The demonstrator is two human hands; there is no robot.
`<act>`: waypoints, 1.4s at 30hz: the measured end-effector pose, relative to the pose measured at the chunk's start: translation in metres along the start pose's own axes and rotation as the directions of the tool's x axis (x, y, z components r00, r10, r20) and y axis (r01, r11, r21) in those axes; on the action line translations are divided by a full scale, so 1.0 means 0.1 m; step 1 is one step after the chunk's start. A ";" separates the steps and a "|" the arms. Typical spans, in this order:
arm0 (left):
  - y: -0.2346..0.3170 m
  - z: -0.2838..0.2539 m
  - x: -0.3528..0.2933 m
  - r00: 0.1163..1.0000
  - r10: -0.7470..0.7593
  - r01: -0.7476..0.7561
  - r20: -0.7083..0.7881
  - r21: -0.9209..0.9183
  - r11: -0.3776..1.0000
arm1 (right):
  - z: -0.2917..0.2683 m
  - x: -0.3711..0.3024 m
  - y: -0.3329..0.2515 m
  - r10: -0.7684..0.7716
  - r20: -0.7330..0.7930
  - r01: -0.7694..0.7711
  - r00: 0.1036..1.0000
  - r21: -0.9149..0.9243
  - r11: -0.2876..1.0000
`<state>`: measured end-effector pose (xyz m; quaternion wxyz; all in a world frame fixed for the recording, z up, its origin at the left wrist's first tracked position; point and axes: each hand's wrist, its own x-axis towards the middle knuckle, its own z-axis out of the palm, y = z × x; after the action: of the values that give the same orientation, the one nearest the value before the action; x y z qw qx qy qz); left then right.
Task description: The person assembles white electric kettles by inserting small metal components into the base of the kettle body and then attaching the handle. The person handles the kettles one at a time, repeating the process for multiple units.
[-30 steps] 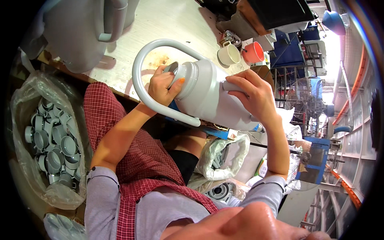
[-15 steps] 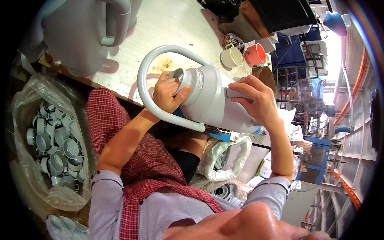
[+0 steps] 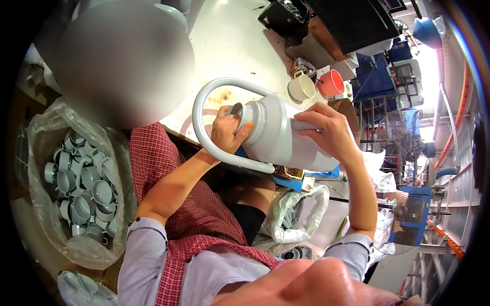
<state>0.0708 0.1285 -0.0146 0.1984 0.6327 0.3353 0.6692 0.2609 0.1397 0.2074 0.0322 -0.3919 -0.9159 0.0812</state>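
Observation:
A light grey plastic jug [image 3: 278, 122] lies tilted across the table's edge, its open neck toward my left. A big grey loop handle [image 3: 198, 109] swings out from its sides past the neck. My left hand [image 3: 228, 133] is closed on a grey collar [image 3: 245, 116] at the neck, fingers hooked into the opening and thumb outside. The left forearm passes under the loop. On the jug's side, my right hand [image 3: 333, 127] grips a grey grip-shaped side handle [image 3: 304, 125] between fingers and thumb; the fingers hide part of it.
A pale worktable [image 3: 229, 41] bears a cream mug [image 3: 301, 87] and a red cup [image 3: 331, 83]. An open clear bag [image 3: 40, 148] of grey collar pieces [image 3: 81, 208] stands at left. A white bag [image 3: 314, 217] of grey parts sits below the table. A large blurred patch covers the upper left.
The view has shifted slightly, so the jug and both hands appear a little right and lower. Both hands keep their holds. Large grey jugs seen before at upper left are now mostly behind the blur.

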 end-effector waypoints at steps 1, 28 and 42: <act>0.02 0.01 0.00 0.999 -0.037 0.037 0.005 0.000 0.999 | 0.00 -0.03 0.01 0.030 -0.050 -0.032 0.998 -0.030 0.999; 1.29 -2.50 -0.48 0.476 -0.429 0.487 -0.767 -0.176 0.856 | 2.17 -1.12 -0.56 0.255 -0.670 -0.028 0.697 0.330 0.943; 1.43 -2.20 -0.75 0.432 -0.622 0.491 -0.654 -0.408 0.770 | 2.34 -1.73 0.94 0.499 -0.372 -0.455 0.783 0.205 0.867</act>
<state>-0.1133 -0.0659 0.0375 0.2972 0.1267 0.5222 0.7893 0.4184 0.0500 -0.0383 0.2237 -0.6165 -0.7533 0.0498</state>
